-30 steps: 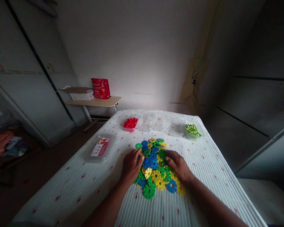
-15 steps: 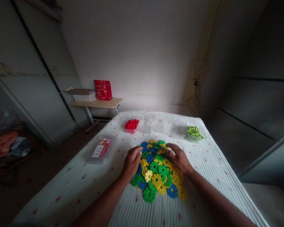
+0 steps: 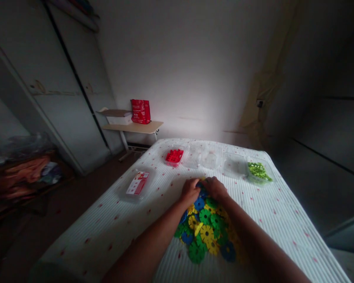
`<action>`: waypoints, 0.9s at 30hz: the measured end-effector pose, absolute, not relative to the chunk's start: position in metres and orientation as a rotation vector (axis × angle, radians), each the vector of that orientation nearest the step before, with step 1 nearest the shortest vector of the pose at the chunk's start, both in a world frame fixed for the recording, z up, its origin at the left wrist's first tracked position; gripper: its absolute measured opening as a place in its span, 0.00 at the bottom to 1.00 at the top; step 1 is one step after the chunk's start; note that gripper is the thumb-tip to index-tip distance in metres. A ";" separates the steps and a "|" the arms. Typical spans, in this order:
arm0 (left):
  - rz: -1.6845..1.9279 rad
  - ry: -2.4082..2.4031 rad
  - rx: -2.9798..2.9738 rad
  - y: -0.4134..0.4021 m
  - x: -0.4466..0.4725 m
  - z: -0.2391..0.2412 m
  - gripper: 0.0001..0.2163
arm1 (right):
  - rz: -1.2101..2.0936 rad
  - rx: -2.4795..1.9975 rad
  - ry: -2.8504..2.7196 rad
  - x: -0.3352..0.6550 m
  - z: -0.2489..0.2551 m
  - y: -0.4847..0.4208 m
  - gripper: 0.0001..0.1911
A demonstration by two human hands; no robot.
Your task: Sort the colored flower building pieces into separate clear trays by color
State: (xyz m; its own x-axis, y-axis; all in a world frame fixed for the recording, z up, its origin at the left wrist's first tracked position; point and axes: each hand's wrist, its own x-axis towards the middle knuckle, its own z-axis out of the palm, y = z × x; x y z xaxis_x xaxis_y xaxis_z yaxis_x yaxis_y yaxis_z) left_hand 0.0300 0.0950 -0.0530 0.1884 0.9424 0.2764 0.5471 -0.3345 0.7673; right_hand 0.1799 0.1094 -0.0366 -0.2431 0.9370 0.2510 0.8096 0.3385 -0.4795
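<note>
A pile of flat plastic flower-shaped discs (image 3: pixel 206 230) in blue, green and yellow lies on the white cloth-covered table (image 3: pixel 129 232). My left hand (image 3: pixel 190 190) and my right hand (image 3: pixel 215 187) meet at the far end of the pile, fingers curled down onto the discs there. What lies under the fingers is hidden. Both forearms stretch over the pile's sides.
Behind the pile stands a row of clear tubs: one with red pieces (image 3: pixel 174 157), several empty ones (image 3: pixel 211 160), one with light green pieces (image 3: pixel 259 172). A lidded clear box with a red label (image 3: pixel 137 183) lies left. A side table with a red bag (image 3: pixel 141 111) stands beyond.
Both hands have slid from the sides of the pile to its far end and come together, pushing discs inward. The camera has shifted left, so everything sits further right in view.
</note>
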 end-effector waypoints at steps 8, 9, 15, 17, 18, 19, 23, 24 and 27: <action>1.150 0.993 1.466 0.075 0.041 -0.033 0.25 | 0.927 -1.238 -1.722 0.174 -0.009 0.077 0.22; 1.154 0.962 1.464 0.070 0.042 -0.028 0.25 | 0.954 -1.232 -1.697 0.176 -0.005 0.070 0.21; 1.128 0.878 1.639 0.038 0.043 -0.008 0.23 | 0.858 -1.192 -1.720 0.193 0.003 0.026 0.18; 1.101 0.892 1.746 0.026 0.043 -0.005 0.24 | 0.805 -1.181 -1.785 0.201 0.002 0.011 0.16; 1.082 0.898 1.804 0.020 0.043 -0.003 0.25 | 0.776 -1.181 -1.817 0.205 0.001 0.004 0.15; 1.059 0.898 1.868 0.015 0.042 -0.003 0.26 | 0.744 -1.182 -1.847 0.208 0.000 -0.003 0.14; 1.029 0.898 2.187 -0.001 0.034 -0.002 0.23 | 0.648 -1.120 -1.989 0.221 0.000 -0.024 0.13; 1.041 0.899 2.274 -0.002 0.031 -0.004 0.20 | 0.630 -1.098 -2.015 0.224 0.000 -0.027 0.13; 1.121 0.891 2.447 0.001 0.019 -0.011 0.16 | 0.573 -1.119 -1.975 0.236 -0.004 -0.028 0.14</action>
State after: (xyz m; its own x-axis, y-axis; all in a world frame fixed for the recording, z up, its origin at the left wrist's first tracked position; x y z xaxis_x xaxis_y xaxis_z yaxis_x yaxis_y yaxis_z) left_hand 0.0186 0.0012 -0.0105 0.5016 0.6490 0.5720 0.4105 -0.7606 0.5030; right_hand 0.2362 -0.0285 -0.0039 -0.3091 0.8597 0.4067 0.5083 0.5108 -0.6933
